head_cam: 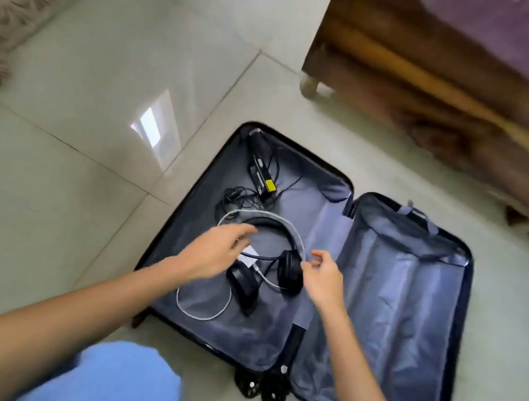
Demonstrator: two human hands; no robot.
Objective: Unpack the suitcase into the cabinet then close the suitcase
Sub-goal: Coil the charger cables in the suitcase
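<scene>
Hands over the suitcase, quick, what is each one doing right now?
Left hand: open, fingers straight above the headphones.
Right hand: fingers curled by the white cable; grip cannot be told.

Left hand (213, 254) hides part of the headphones (290, 270) — whether right hand (323, 280) pinches the cable (201, 318), unclear.

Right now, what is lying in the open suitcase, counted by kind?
Headphones: 1
White cable: 1
Black charger with cord: 1
Total: 3
</scene>
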